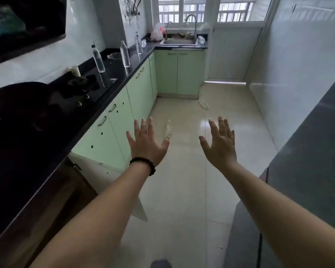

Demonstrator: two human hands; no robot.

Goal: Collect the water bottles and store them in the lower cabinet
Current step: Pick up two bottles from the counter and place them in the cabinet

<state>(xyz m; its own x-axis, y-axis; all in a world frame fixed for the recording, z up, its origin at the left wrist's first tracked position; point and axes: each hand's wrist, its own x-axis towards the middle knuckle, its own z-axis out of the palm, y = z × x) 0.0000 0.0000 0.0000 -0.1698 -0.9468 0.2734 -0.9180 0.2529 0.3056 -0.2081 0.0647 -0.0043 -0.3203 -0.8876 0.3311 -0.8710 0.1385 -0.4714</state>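
Left hand [146,141] and right hand [219,141]: grip wide, holding nothing. Three water bottles [124,54] stand on the left bench [97,97]; two lie on the floor [182,171]. Risk: treading on the clear floor bottle [168,129] near the left hand, hard to see.

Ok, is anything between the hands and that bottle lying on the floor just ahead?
Nothing visible. The bottle lies on bare floor tile just beyond the open left hand, with the open right hand alongside. The green lower cabinet doors on the left all appear closed, so one must be opened before storing it.
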